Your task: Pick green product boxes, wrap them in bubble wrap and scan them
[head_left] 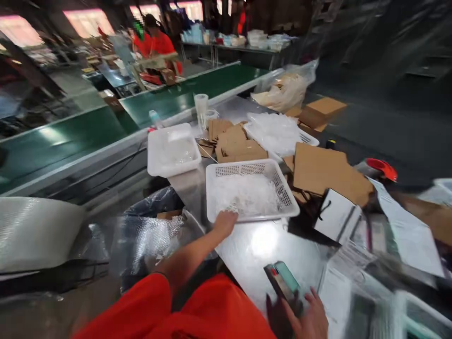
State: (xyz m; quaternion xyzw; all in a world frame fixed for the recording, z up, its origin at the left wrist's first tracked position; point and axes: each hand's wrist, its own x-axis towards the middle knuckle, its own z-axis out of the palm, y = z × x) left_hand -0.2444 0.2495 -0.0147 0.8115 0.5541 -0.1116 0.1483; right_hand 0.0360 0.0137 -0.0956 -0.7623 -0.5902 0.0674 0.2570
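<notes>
My left hand (226, 224) is at the near left corner of a white perforated plastic basket (252, 217). Its fingers look curled over the rim, beside small clear plastic pieces (252, 190) inside; whether any are held is hidden. At the lower right, my right hand (312, 316) has its thumb and fingers apart. Just beyond it, a small dark box (273, 275) and a teal rectangular item (287, 277) lie together on the shiny metal table (243, 256). Blur hides whether the fingertips touch them.
A white tub (151, 157) stands back left, with flattened cardboard pieces (243, 146) beside it. Cardboard sheets (318, 169), a notebook (334, 214) and papers (409, 230) crowd the right. Bubble wrap (148, 235) hangs left. Beyond runs a green conveyor (197, 87), with people in red behind.
</notes>
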